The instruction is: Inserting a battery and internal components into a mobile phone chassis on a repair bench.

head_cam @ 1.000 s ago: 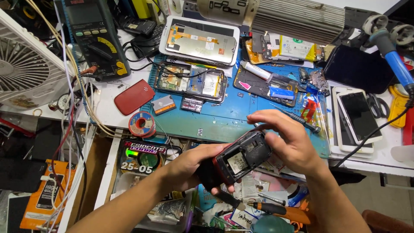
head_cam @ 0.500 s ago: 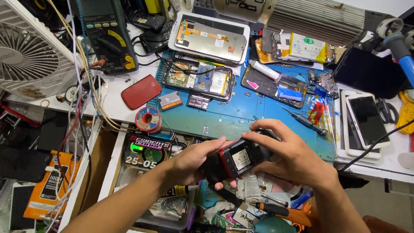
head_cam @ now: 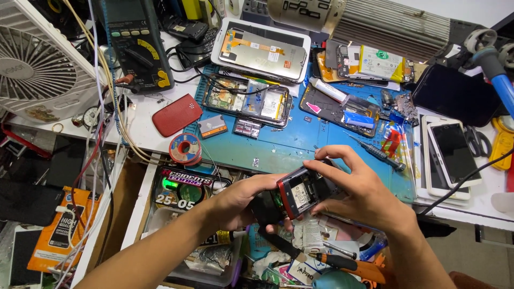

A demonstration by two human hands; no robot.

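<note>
Both hands are gripping one small red-edged phone [head_cam: 301, 194], its back open, just above the near edge of the blue work mat [head_cam: 300, 144]; the left hand [head_cam: 241, 200] is closing around its lower end, while the right hand [head_cam: 358, 190] is curling over its top and side; on the mat two opened phones [head_cam: 247, 99] are lying (circuit boards showing); one red back cover [head_cam: 177, 114] and one solder spool [head_cam: 186, 149] are resting just left of it; two white phones [head_cam: 447, 155] are lying to the right.
</note>
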